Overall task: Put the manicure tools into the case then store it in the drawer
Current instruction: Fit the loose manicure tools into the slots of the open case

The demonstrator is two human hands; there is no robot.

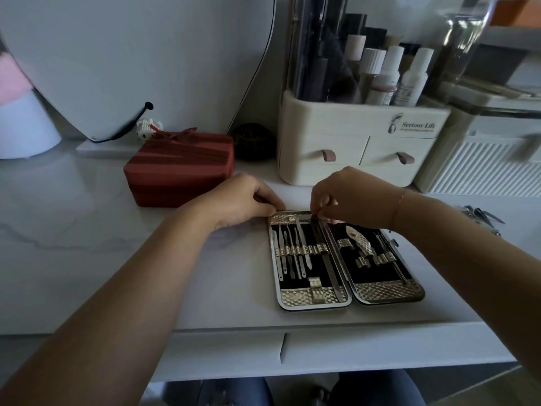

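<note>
- Head view: the open case (345, 259) lies on the worktop (117, 244), just under both hands.
- Left hand (243, 200), fingers curled together, presses the case's far left corner.
- Right hand (351, 194) pinches a file (329, 259) at its far tip.
- Loose tools (483, 215) wait beyond the right wrist.
- Best to keep the case pinned and slide the file straight under its strap.
- Drawer (380, 350) sits shut, below the hands.
</note>
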